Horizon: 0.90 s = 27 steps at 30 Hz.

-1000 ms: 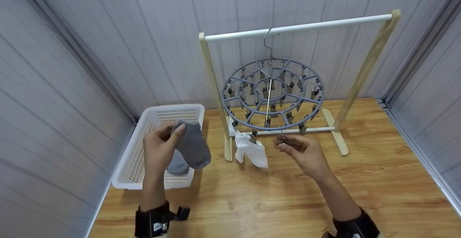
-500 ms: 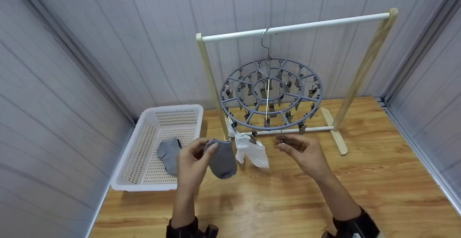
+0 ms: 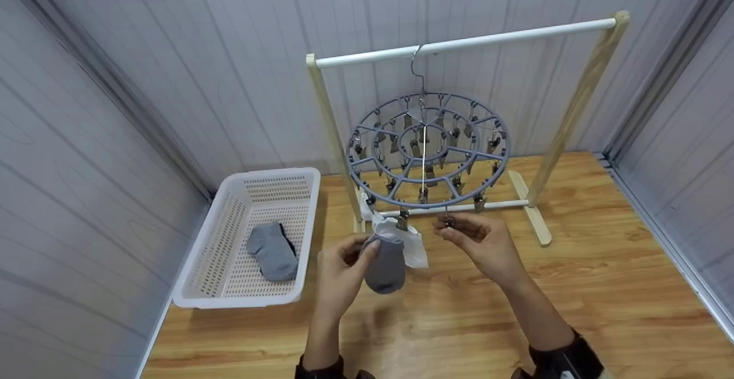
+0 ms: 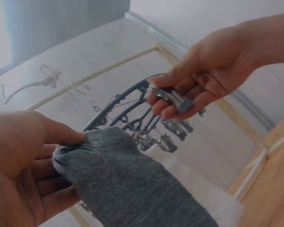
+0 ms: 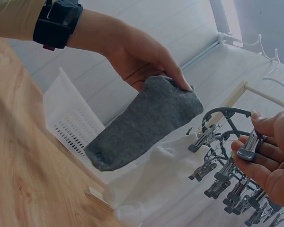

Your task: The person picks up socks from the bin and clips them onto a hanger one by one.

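My left hand (image 3: 342, 273) pinches a grey sock (image 3: 385, 264) by its cuff, and the sock (image 4: 128, 184) hangs down in front of a white sock (image 3: 416, 247) clipped to the round grey peg hanger (image 3: 427, 149). My right hand (image 3: 479, 241) pinches a metal clip (image 3: 448, 222) on the hanger's near rim; that clip (image 5: 248, 145) sits between thumb and fingers. The grey sock (image 5: 146, 120) is a short way left of the clip. The hanger hangs by its hook from a white rail (image 3: 464, 42) on a wooden stand.
A white perforated basket (image 3: 200, 264) sits on the wooden floor at the left with another grey sock (image 3: 274, 251) inside. The stand's wooden feet (image 3: 530, 210) rest on the floor behind my hands. Grey panel walls close in on the left, back and right.
My left hand has carried the grey sock rightward from above the basket to the hanger's near rim, in front of the white sock. My right hand has stayed on the clip.
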Each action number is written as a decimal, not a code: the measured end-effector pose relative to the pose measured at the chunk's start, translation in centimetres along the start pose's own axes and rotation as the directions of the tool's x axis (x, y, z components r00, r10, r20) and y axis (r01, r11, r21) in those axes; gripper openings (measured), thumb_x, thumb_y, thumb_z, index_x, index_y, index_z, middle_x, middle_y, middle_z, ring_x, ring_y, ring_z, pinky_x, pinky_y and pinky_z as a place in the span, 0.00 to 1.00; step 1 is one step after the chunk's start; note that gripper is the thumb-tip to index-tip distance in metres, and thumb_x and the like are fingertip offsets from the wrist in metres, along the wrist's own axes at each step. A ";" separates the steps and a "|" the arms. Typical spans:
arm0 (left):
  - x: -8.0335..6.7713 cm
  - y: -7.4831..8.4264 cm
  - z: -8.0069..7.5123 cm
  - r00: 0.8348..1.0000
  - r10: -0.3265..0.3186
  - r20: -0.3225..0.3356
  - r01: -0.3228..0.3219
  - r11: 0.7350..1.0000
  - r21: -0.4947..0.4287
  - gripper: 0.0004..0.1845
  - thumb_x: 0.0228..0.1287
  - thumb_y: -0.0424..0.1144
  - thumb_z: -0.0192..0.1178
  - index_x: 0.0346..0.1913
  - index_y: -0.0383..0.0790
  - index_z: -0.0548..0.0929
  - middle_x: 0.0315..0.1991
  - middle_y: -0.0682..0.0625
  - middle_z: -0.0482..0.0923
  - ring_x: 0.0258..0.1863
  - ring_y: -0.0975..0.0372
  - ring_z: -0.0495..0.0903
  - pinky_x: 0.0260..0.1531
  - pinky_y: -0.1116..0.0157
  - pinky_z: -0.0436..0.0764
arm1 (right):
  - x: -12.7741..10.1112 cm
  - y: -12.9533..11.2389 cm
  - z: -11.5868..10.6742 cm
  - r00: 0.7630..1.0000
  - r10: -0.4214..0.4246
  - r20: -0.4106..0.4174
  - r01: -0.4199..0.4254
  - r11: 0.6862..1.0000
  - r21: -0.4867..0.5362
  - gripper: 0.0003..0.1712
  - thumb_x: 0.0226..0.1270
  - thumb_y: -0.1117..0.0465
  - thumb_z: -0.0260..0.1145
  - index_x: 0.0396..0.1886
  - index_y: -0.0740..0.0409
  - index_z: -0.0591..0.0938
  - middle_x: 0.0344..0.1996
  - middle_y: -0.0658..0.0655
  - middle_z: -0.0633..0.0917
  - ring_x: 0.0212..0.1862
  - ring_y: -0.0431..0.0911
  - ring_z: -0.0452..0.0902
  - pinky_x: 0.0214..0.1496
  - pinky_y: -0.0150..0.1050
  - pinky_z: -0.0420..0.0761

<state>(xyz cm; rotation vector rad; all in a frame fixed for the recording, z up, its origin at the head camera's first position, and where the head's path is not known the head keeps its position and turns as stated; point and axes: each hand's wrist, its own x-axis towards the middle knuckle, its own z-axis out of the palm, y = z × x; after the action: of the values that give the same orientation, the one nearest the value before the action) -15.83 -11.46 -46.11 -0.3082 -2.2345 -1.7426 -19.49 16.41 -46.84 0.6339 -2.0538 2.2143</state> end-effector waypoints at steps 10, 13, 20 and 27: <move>-0.4 0.1 1.3 0.996 -0.041 0.080 0.042 0.999 -0.013 0.08 0.74 0.39 0.69 0.46 0.38 0.92 0.35 0.51 0.89 0.31 0.62 0.86 0.34 0.67 0.84 | 0.0 0.0 0.0 1.000 0.013 -0.012 -0.013 1.000 -0.015 0.17 0.73 0.69 0.71 0.59 0.66 0.86 0.49 0.62 0.91 0.52 0.59 0.88 0.57 0.46 0.86; -0.4 -0.1 1.5 0.995 -0.043 0.089 0.042 0.999 0.011 0.08 0.73 0.40 0.70 0.46 0.39 0.92 0.36 0.52 0.90 0.33 0.62 0.87 0.36 0.66 0.86 | 0.0 0.0 0.0 1.000 0.009 -0.007 -0.009 1.000 -0.024 0.17 0.74 0.69 0.70 0.59 0.67 0.86 0.49 0.62 0.91 0.52 0.59 0.89 0.56 0.46 0.86; -0.5 -0.3 2.3 0.995 -0.031 0.096 0.033 0.999 -0.015 0.07 0.70 0.38 0.73 0.45 0.39 0.93 0.37 0.51 0.91 0.33 0.61 0.88 0.36 0.65 0.87 | -0.1 0.0 0.0 1.000 0.011 -0.009 -0.011 1.000 -0.024 0.17 0.75 0.70 0.69 0.60 0.71 0.84 0.50 0.62 0.91 0.52 0.57 0.89 0.55 0.46 0.87; -0.5 -0.6 3.5 0.996 -0.015 0.088 0.024 0.995 -0.096 0.05 0.68 0.37 0.74 0.43 0.39 0.94 0.38 0.50 0.92 0.34 0.61 0.89 0.36 0.66 0.87 | -0.2 0.1 0.2 1.000 -0.027 0.011 0.027 1.000 -0.006 0.15 0.76 0.71 0.66 0.59 0.70 0.84 0.51 0.74 0.87 0.51 0.57 0.89 0.55 0.46 0.87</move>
<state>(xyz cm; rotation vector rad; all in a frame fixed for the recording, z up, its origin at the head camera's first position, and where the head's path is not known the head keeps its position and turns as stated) -15.93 -8.26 -47.61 -0.3917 -2.2229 -1.8857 -19.32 16.21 -47.00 0.6703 -2.0439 2.1933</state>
